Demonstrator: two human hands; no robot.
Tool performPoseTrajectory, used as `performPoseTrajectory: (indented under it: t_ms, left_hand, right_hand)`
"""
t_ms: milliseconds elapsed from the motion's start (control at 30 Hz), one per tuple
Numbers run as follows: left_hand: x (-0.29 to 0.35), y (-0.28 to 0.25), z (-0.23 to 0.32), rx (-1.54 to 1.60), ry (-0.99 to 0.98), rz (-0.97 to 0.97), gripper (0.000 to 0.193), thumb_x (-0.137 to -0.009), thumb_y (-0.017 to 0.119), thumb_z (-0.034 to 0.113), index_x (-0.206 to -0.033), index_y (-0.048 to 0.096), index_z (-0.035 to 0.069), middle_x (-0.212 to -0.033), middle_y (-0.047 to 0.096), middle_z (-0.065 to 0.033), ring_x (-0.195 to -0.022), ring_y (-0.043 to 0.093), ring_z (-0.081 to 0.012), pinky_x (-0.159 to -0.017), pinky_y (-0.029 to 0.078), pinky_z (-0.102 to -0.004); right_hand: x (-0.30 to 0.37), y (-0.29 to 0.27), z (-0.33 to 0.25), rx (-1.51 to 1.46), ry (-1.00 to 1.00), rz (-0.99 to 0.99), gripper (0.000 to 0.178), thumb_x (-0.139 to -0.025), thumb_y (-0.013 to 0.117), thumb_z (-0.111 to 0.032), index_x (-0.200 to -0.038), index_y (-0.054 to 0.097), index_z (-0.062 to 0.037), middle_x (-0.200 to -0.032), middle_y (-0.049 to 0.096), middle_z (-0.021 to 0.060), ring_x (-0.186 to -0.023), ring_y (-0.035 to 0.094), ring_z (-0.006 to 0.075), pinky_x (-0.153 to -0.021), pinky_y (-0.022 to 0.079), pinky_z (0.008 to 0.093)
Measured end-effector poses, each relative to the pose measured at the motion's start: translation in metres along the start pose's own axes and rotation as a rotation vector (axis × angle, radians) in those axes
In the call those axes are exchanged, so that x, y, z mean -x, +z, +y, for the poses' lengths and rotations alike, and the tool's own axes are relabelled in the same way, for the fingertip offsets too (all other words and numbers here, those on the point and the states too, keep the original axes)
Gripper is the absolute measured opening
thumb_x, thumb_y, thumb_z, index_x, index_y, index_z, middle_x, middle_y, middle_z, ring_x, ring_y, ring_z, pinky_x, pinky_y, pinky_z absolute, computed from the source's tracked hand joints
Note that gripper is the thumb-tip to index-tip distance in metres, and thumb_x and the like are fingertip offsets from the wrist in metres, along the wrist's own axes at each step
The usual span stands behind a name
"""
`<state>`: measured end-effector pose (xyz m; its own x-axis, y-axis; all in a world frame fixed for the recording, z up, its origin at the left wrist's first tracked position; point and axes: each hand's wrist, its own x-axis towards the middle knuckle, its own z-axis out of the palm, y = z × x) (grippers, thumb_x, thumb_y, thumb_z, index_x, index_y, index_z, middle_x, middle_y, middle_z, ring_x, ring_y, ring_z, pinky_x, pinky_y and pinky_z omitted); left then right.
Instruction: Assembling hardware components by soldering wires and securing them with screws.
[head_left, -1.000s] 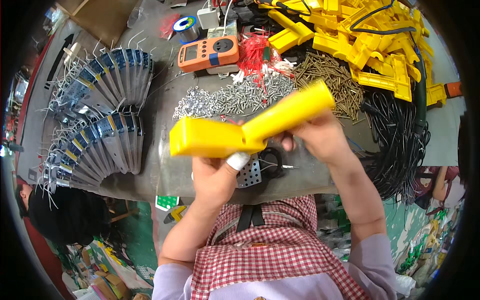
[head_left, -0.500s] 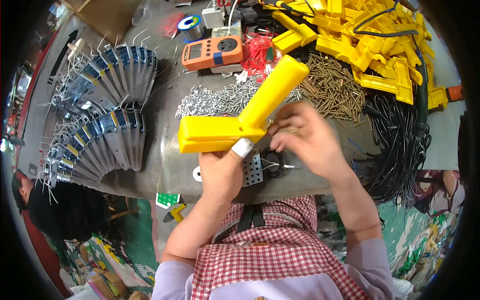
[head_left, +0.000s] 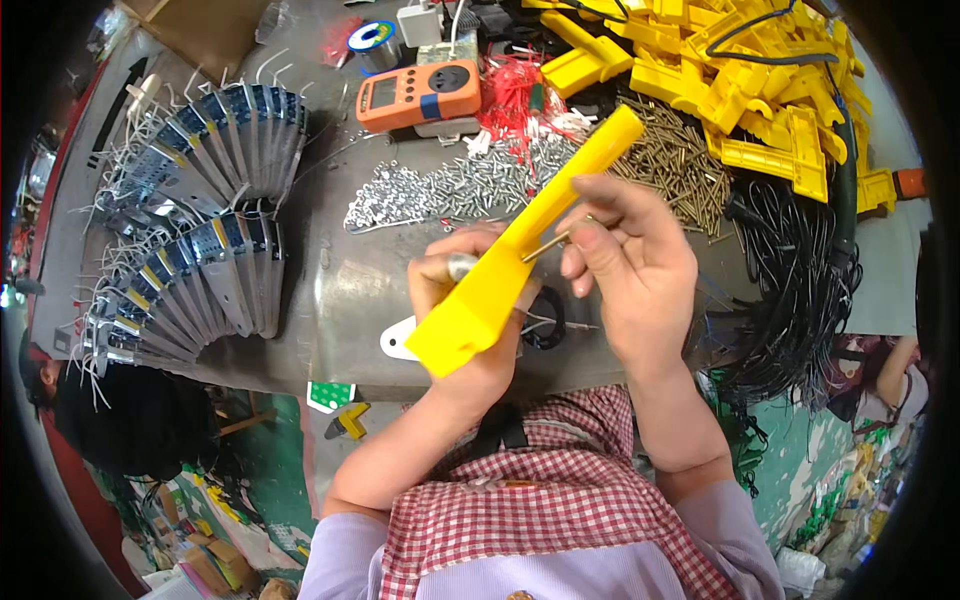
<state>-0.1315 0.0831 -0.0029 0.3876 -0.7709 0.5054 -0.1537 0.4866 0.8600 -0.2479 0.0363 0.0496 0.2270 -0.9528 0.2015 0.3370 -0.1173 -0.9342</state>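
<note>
Grey counter (head_left: 345,310) spreads out below the busy fingers (head_left: 432,278). From where I stand, the left hand (head_left: 485,372) has its fingers curled round a yellow plastic shell (head_left: 475,305), which slants up past the right fingers. The right hand (head_left: 648,275) pinches a thin brass-coloured screw (head_left: 544,248) in its fingers, pointed at the shell's bend. Silver screws (head_left: 480,190) lie just beyond the fingers, yellow pieces (head_left: 760,90) heaped farther right.
</note>
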Motion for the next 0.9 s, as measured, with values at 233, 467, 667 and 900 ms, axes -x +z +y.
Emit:
performPoseTrajectory:
  t_ms: [233,467,667,900]
  left_hand:
    - [-0.022,-0.011,0.032,-0.024,-0.531,-0.322,0.036,-0.081,0.068,0.004,-0.113,0.051,-0.001,-0.108,0.061,-0.0115,-0.095,0.06,-0.0178,-0.083,0.049,-0.0312]
    - [-0.014,-0.019,0.018,-0.453,-0.068,-0.726,0.098,-0.058,0.083,0.022,-0.135,0.03,-0.005,-0.135,0.04,-0.0225,-0.13,0.035,-0.0377,-0.11,0.022,-0.0538]
    - [0.01,-0.038,-0.018,-0.62,0.082,-0.778,0.052,-0.068,0.072,0.03,-0.114,0.059,0.011,-0.122,0.051,-0.0119,-0.119,0.045,-0.031,-0.108,0.015,-0.0598]
    - [0.001,-0.043,0.003,-0.672,-0.001,-0.738,0.064,-0.063,0.077,0.023,-0.116,0.048,0.002,-0.113,0.053,-0.0158,-0.113,0.049,-0.0328,-0.108,0.026,-0.0536]
  right_hand:
    - [-0.007,-0.044,-0.023,1.273,-0.807,-0.236,0.041,-0.074,0.068,-0.006,-0.114,0.061,-0.0074,-0.1,0.061,0.0075,-0.09,0.06,0.0196,-0.085,0.048,0.0381]
    - [-0.015,-0.079,-0.063,1.537,-0.656,-0.559,0.034,-0.074,0.061,-0.012,-0.108,0.064,-0.0087,-0.102,0.06,0.0078,-0.098,0.056,0.027,-0.09,0.041,0.0432]
    - [0.028,-0.055,-0.015,0.968,-0.37,-0.646,0.045,-0.068,0.066,-0.002,-0.112,0.061,-0.0059,-0.106,0.057,0.0096,-0.102,0.053,0.0286,-0.09,0.038,0.0403]
    - [0.033,-0.087,0.004,1.404,-0.286,-0.578,0.054,-0.066,0.072,-0.011,-0.118,0.059,-0.0066,-0.1,0.056,0.007,-0.096,0.054,0.0252,-0.085,0.039,0.0399]
